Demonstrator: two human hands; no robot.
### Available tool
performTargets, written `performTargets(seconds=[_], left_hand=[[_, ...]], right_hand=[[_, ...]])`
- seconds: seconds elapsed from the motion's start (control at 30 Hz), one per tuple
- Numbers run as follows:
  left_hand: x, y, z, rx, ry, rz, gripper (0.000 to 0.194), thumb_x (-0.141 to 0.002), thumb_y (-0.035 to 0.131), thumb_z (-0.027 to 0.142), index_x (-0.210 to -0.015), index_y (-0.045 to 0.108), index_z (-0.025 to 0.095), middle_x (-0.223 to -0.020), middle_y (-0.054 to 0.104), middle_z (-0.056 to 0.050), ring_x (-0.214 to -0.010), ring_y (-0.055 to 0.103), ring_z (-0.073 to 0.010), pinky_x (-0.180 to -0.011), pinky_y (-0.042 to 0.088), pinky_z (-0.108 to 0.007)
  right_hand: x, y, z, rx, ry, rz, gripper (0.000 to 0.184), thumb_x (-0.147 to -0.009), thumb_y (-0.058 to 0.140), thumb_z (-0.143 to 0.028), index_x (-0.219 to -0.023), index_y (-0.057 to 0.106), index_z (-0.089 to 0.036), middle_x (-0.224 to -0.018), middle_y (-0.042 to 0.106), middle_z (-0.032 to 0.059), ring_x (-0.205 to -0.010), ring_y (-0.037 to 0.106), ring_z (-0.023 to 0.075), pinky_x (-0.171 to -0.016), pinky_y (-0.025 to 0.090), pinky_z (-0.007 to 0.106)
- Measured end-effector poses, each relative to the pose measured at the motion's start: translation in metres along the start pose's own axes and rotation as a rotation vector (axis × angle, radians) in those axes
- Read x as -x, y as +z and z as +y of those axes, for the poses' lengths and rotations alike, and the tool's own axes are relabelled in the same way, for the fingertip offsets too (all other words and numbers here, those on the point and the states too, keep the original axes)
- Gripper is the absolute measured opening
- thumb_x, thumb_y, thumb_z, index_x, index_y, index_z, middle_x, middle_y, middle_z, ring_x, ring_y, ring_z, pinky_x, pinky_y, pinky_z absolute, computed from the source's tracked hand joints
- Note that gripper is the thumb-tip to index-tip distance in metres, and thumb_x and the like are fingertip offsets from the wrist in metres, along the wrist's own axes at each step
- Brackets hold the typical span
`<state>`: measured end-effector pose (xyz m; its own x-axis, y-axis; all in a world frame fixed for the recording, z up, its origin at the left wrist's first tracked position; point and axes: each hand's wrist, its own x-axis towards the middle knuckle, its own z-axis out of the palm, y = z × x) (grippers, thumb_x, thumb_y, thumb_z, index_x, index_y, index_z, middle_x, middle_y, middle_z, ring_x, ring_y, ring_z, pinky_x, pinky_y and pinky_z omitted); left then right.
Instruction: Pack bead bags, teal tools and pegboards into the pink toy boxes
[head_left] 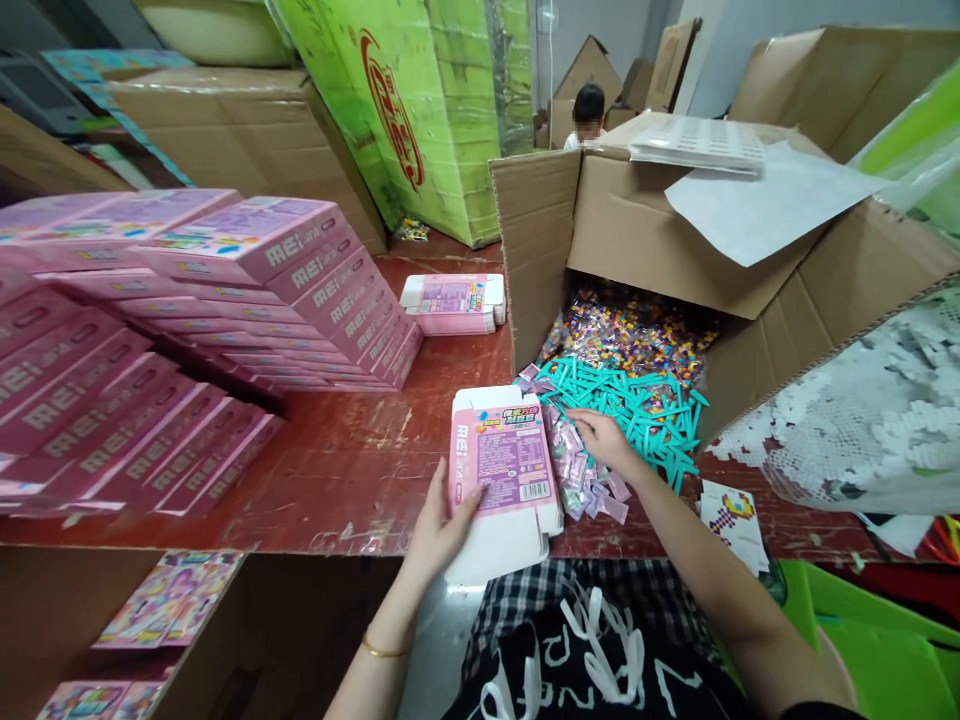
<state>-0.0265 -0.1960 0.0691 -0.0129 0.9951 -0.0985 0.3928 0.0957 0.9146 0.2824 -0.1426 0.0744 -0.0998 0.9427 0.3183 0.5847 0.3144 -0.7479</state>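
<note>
My left hand (450,515) is closed around the left edge of a pink cardboard box (499,460), its thumb over the printed face. The box leans near the table's front edge, a white flap sticking out at the bottom. Just right of it, my right hand (600,438) reaches over a heap of small shiny packets (589,480), fingers stretched toward the edge of a pile of teal plastic sticks (637,410). No object shows clearly in those fingers. Behind the sticks, bags of tiny coloured beads (626,330) fill the mouth of a large carton (675,230).
Pink boxes stand stacked (300,290) at the left. More flattened pink boxes (455,303) lie behind my left hand. Printed cards (733,520) lie at the right on the red table (330,470). An open carton (202,620) stands below left. A person (587,115) is in the background.
</note>
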Motion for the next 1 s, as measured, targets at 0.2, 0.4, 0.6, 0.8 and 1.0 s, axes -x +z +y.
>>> performTargets(seconds=[0.2,0.4,0.6,0.8,1.0], left_hand=[[0.016,0.022,0.0,-0.396,0.242,0.058,0.105,-0.077,0.065,0.057,-0.153,0.009,0.01,-0.157,0.016,-0.026,-0.145,0.02,-0.0382,-0.114,0.026,-0.058],[0.027,0.018,0.016,-0.591,0.355,0.172,0.107,-0.08,0.061,0.06,-0.152,0.006,0.004,-0.153,0.022,-0.032,-0.142,0.025,-0.0422,-0.111,0.022,-0.067],[0.068,0.004,0.101,-0.258,0.437,0.06,0.068,-0.079,0.067,0.053,-0.132,0.052,0.012,-0.125,0.064,-0.019,-0.11,0.064,-0.0347,-0.095,0.051,-0.05],[0.086,0.025,0.112,0.458,0.171,-0.395,0.03,-0.083,0.066,0.041,-0.092,0.072,0.012,-0.091,0.076,-0.01,-0.081,0.072,-0.0246,-0.073,0.059,-0.034],[0.08,0.082,0.08,0.488,0.191,-0.403,0.054,-0.081,0.069,0.04,-0.127,0.054,0.018,-0.124,0.064,-0.012,-0.112,0.061,-0.0251,-0.096,0.049,-0.039]], right_hand=[[-0.076,0.043,-0.047,0.025,-0.036,-0.223,0.028,-0.087,0.061,-0.019,-0.114,0.066,-0.014,-0.117,0.066,0.0118,-0.11,0.06,0.0206,-0.096,0.046,0.033],[-0.112,0.054,-0.087,0.033,-0.006,-0.442,0.025,-0.062,0.086,-0.026,-0.069,0.065,-0.013,-0.067,0.063,0.0011,-0.067,0.058,0.0163,-0.064,0.046,0.026],[-0.04,-0.025,-0.164,-0.416,-0.333,-0.271,0.024,-0.086,0.068,-0.036,-0.074,0.061,-0.016,-0.073,0.059,0.0005,-0.064,0.056,0.0121,-0.058,0.045,0.023],[0.06,-0.069,-0.159,0.176,-0.386,0.599,0.041,-0.077,0.077,-0.033,-0.113,0.063,-0.023,-0.124,0.053,0.0106,-0.122,0.047,0.0311,-0.105,0.037,0.05],[0.147,-0.043,-0.088,-0.308,0.185,0.327,0.039,-0.09,0.058,-0.043,-0.122,0.056,-0.022,-0.107,0.063,0.0069,-0.097,0.062,0.0234,-0.083,0.052,0.036]])
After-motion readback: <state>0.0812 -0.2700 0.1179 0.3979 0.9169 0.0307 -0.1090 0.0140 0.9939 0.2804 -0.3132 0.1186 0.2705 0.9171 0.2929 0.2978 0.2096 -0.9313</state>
